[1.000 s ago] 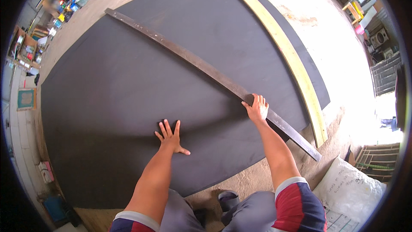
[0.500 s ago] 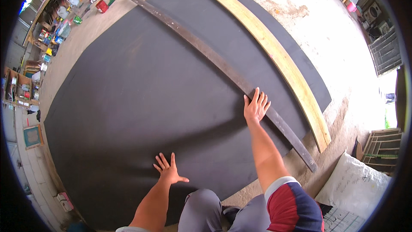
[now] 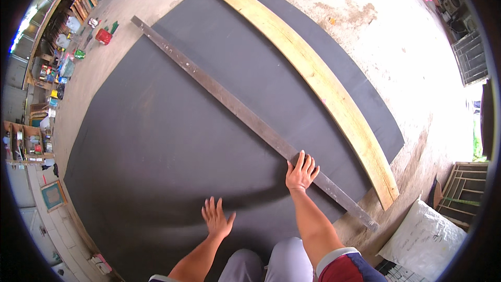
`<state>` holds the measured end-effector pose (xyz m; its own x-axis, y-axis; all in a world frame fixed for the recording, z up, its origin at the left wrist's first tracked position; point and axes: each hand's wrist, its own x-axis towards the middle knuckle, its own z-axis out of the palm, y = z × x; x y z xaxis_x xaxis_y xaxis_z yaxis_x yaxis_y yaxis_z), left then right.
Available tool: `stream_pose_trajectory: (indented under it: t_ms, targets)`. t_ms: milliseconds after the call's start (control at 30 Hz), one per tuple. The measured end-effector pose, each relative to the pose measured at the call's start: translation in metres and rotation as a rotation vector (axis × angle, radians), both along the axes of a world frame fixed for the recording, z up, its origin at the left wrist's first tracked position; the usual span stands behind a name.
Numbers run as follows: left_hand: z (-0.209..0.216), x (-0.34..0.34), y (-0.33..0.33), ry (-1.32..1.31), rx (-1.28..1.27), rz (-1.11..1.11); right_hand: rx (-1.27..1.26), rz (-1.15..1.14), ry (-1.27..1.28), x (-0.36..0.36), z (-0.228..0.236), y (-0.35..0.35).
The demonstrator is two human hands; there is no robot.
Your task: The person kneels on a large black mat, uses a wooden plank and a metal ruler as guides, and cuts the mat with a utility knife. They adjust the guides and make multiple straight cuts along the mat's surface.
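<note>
A large dark grey sheet [image 3: 172,141] covers much of the floor in front of me. Across it, slanting from far left to near right, lies a long dark brown bar [image 3: 235,106] with pale scuffs. My right hand [image 3: 301,173] rests on this bar toward its near end, fingers stretched over its top face. Over the sheet's near part is my left hand [image 3: 217,220], fingers extended and thumb apart, holding nothing; whether its palm touches the sheet is unclear. Farther right, a pale wooden plank [image 3: 313,75] lies on the sheet, its near end reaching past the edge.
Shelves [image 3: 23,141] with cans and containers line the left wall. A red can [image 3: 103,37] stands on the floor at far left. Near right lie a white sack [image 3: 425,240] and a barred frame [image 3: 464,190]. My bent knees [image 3: 286,261] are at the sheet's near side.
The view has shifted, so the sheet, bar and plank sit lower in the picture. My right hand stays on the bar. My left hand's fingers are less widely spread.
</note>
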<state>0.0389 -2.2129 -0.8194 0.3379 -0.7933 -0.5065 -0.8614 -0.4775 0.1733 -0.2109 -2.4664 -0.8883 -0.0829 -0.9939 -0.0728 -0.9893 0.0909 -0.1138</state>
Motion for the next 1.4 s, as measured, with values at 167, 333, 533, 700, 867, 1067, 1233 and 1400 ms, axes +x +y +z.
stream_pose_trajectory:
  t_ms: [167, 333, 533, 700, 867, 1067, 1233, 1400]
  targets:
    - [-0.029, 0.001, -0.25, -0.069, -0.471, 0.046, -0.039, 0.016, 0.004, -0.002, -0.002, 0.001]
    - [-0.02, -0.042, -0.426, -0.055, -0.359, -0.096, -0.059, 0.033, 0.042, -0.004, -0.006, 0.0]
    - [-0.014, -0.088, -0.512, 0.128, 0.149, 0.118, -0.117, 0.09, 0.085, -0.013, -0.006, -0.004]
    - [-0.015, -0.077, -0.516, 0.103, 0.392, 0.066, 0.174, 0.049, -0.155, -0.011, 0.037, -0.004]
    - [-0.012, -0.076, -0.524, 0.084, 0.456, 0.092, -0.008, 0.099, -0.272, -0.045, 0.072, -0.133]
    - [-0.011, -0.079, -0.532, 0.046, 0.542, 0.116, 0.141, 0.095, -0.175, -0.096, 0.066, -0.299]
    - [-0.006, -0.084, -0.534, 0.055, 0.541, 0.119, 0.127, 0.144, -0.274, -0.118, 0.061, -0.325]
    - [-0.005, -0.083, -0.538, 0.056, 0.595, 0.129, 0.022, 0.188, -0.264, -0.144, 0.059, -0.381]
